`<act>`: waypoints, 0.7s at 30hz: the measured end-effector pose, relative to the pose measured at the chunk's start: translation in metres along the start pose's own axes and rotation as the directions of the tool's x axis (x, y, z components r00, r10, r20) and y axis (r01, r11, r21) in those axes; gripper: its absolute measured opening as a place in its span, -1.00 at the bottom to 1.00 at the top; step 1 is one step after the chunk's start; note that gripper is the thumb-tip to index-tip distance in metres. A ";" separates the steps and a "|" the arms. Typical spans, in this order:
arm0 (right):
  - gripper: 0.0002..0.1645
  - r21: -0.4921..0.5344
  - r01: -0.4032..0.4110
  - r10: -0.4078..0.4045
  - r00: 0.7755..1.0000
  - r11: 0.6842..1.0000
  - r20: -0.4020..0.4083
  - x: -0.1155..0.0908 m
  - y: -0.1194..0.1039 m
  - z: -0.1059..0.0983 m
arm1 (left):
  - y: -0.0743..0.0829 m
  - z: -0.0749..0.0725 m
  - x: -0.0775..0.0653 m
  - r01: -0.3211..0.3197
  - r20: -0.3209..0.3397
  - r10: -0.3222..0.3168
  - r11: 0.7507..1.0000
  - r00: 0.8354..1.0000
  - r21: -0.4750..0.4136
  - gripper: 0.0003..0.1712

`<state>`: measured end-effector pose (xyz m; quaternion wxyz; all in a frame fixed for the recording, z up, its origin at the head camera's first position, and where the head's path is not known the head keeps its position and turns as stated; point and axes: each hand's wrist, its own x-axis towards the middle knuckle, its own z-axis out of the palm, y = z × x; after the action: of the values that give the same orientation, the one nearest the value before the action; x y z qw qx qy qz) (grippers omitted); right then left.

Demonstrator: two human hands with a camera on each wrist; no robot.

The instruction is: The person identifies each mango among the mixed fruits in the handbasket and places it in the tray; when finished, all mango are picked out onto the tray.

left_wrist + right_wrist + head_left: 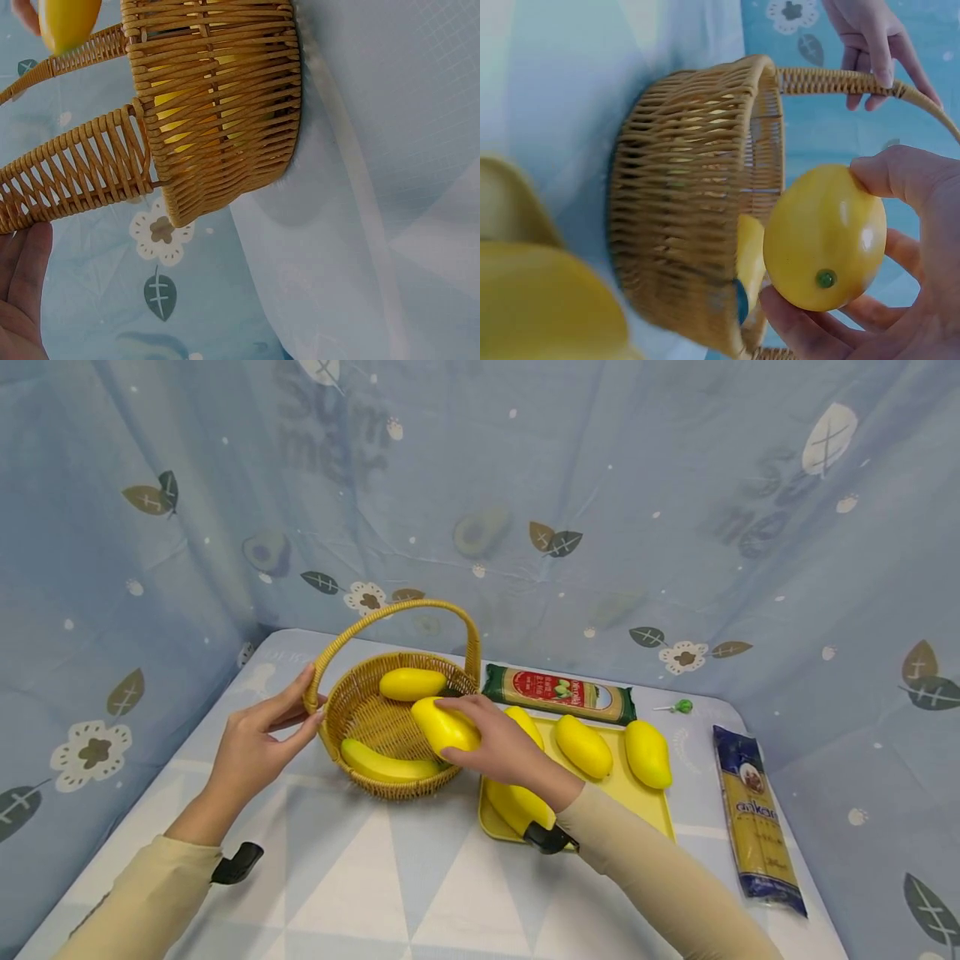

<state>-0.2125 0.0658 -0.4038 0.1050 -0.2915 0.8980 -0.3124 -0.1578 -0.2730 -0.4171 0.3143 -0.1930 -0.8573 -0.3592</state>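
My right hand [498, 739] grips a yellow mango [442, 725] over the wicker basket [397, 790]. In the right wrist view, thumb and fingers curl round this mango [825, 240] beside the rim. My left hand [258, 739] pinches the left side of the basket's arched handle [420, 604]. Inside the basket lie another mango [411, 683] at the back and a banana [390, 766] at the front. To the right, a yellow tray [622, 802] carries several mangoes [583, 747]; my right forearm partly covers it.
Behind the tray lies a green and red packet [558, 693], with a green lollipop [682, 706] to its right. A blue and yellow pasta packet [757, 822] lies near the table's right edge. Patterned blue curtains [480, 485] surround the table.
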 end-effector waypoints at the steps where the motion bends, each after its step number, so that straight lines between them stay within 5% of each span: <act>1: -0.21 0.003 -0.006 0.006 1.000 1.000 -0.007 -0.005 0.003 -0.001 | 0.000 0.000 0.000 0.001 0.000 -0.001 1.000 1.000 0.002 -0.02; 21: -0.20 -0.002 -0.172 0.170 0.974 0.985 -0.147 -0.108 0.074 -0.027 | 0.002 0.000 0.001 0.001 -0.004 -0.001 1.000 1.000 -0.010 -0.01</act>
<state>-0.1693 0.1902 -0.4277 0.0634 -0.1903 0.9273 -0.3160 -0.1572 -0.2712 -0.4159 0.3149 -0.1935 -0.8550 -0.3639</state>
